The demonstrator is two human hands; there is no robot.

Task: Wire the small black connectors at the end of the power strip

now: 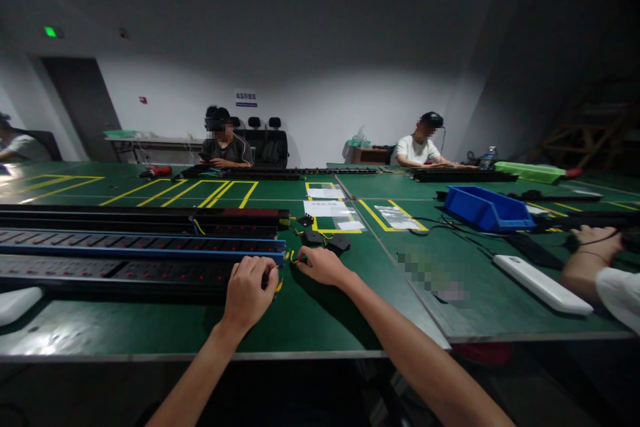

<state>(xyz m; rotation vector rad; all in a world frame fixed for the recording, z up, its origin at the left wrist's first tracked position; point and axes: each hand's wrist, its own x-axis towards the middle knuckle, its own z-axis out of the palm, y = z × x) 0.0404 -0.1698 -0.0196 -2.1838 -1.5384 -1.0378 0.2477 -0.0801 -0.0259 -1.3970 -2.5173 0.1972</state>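
Long black strips with red-marked sockets [175, 273] lie side by side on the green table [350, 320]. My left hand [251, 287] rests at the right end of the nearest strip, its fingers curled round that end. Just right of the strip ends, my right hand [320, 265] has its thumb and forefinger pressed together at a short yellow wire [293, 257]. A blue-edged strip [200, 245] lies behind the nearest one. Small black parts [339, 242] with yellow wires sit beyond my right hand.
A blue bin [487, 208], cables and a white power bank [543, 283] are at the right, near another person's hand [597, 243]. Papers [327, 208] lie ahead. Two people [227, 147] sit across the table. A white device [19, 305] is at the left.
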